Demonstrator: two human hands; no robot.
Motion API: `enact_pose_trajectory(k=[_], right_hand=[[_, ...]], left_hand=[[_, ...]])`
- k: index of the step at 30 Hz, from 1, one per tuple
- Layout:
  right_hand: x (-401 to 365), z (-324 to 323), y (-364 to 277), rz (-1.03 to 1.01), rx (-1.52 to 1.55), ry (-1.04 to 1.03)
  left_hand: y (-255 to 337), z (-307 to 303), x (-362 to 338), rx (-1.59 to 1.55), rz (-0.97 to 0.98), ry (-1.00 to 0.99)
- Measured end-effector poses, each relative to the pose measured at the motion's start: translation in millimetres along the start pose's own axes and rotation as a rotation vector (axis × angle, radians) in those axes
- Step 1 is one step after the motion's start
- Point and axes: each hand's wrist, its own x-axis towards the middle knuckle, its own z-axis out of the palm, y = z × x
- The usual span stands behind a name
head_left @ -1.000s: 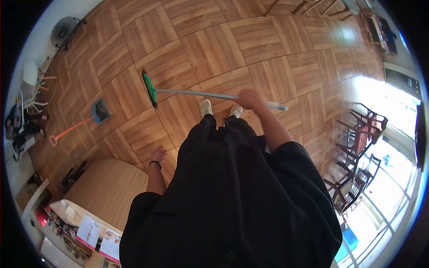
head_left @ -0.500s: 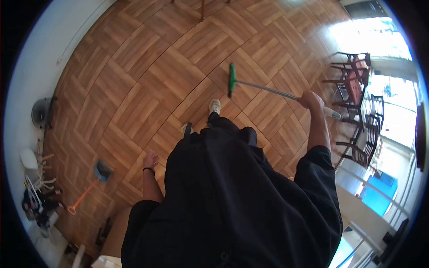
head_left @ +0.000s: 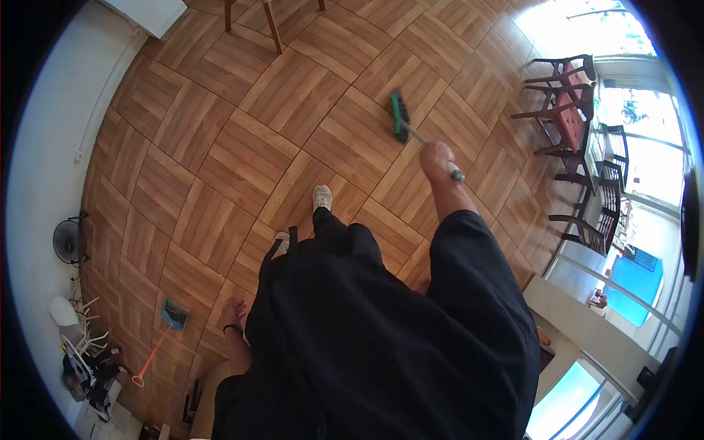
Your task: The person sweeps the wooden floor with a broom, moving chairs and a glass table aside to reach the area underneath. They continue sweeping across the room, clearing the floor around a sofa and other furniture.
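My right hand [head_left: 437,157] is closed around the grey handle of a broom, arm stretched forward. The broom's green head [head_left: 400,115] rests on the wooden parquet floor [head_left: 242,147] ahead and to the right of my feet. My left hand [head_left: 232,312] hangs at my side, fingers apart, holding nothing; a dark band circles its wrist. My white shoes [head_left: 321,196] stand on the floor in front of my black clothing.
Dark wooden chairs [head_left: 568,110] stand by bright windows at the right. A blue dustpan with an orange handle [head_left: 173,316] lies on the floor at lower left. A fan [head_left: 70,242] and clutter sit along the left wall. Chair legs [head_left: 273,26] show at the top.
I have turned, so the view swung round. The broom head moved from left of my feet to ahead on the right. My right arm now reaches forward. The dustpan drifted to lower left.
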Motion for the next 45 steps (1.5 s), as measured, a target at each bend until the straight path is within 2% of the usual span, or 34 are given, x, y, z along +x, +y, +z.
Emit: enact_pose_trajectory(k=[3,5,8,11,12,17,20,21,26,29,31,32,33,35,36,38,40,43,45], right_hand=[[-43,-6,-47,-0.231,-0.156,-0.023],[-88,-15,-75,-0.336,-0.251,0.081],[-132,-32,-112,-0.482,-0.256,0.026],[-156,-13,-166,-0.659,-0.215,-0.019],[-165,-14,-184,-0.708,-0.219,-0.032],[-201,-13,-268,-0.997,-0.127,-0.096],[-192,4,-300,-1.043,-0.13,-0.283],[-191,5,-300,-1.04,-0.115,-0.287],[-155,-26,-248,-0.991,-0.037,-0.306],[-79,-12,-201,-1.078,-0.109,-0.293],[-48,-38,-146,-1.044,-0.137,-0.369],[-34,-51,-116,-1.075,-0.131,-0.343],[-27,-73,-88,-0.956,-0.139,-0.418],[-31,-127,-37,-0.784,-0.152,-0.414],[-26,-144,-17,-0.685,-0.178,-0.448],[-11,-157,20,-0.628,-0.219,-0.326],[-20,-180,35,-0.47,-0.241,-0.174],[-25,-191,32,-0.307,-0.221,0.009],[-14,-191,20,-0.271,-0.238,0.07]], left_hand=[[-12,10,-17,-0.019,-0.027,0.019],[-29,20,-18,0.006,-0.017,0.02],[-98,19,42,0.247,0.006,-0.04],[-144,23,76,0.531,0.259,-0.169],[-146,25,69,0.495,0.252,-0.135],[-74,49,-16,0.126,0.076,0.04],[-64,49,-33,-0.203,-0.116,0.081],[-65,49,-38,-0.232,-0.118,0.099],[-79,58,-47,-0.292,-0.176,0.125],[-105,75,-40,0.037,-0.044,0.061],[-127,85,-27,0.196,0.02,0.022],[-136,88,-20,0.263,0.045,0.004],[-141,88,-12,0.313,0.067,-0.009],[-140,85,3,0.368,0.094,-0.037],[-133,82,9,0.383,0.103,-0.052],[-101,74,17,0.381,0.105,-0.078],[-59,65,25,0.317,0.077,-0.103],[-5,56,54,-0.047,-0.147,-0.124],[48,48,55,0.047,-0.03,-0.114]])
